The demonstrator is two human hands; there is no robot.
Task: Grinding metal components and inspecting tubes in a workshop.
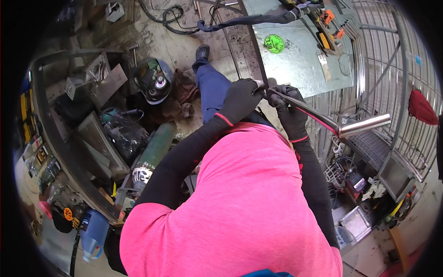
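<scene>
My right hand (290, 108), in a dark glove, is closed around a shiny metal tube (318, 113) beside the corner of a metal-topped table (295, 69). The tube slants down to the right and meets a shorter, wider polished cylinder (367, 125) at its far end. My left hand (242, 99), also in dark covering, is closed just left of the tube's near end. Its fingertips are around a small pale thing that I cannot make out.
A round green disc (274, 44) and orange clamps (327, 17) lie on the table. A thick dark cable (249, 22) crosses its far edge. To the left stand a bucket (154, 81), a green gas cylinder (154, 154) and a metal-framed bench (50, 120). Wire racks (369, 147) are at right.
</scene>
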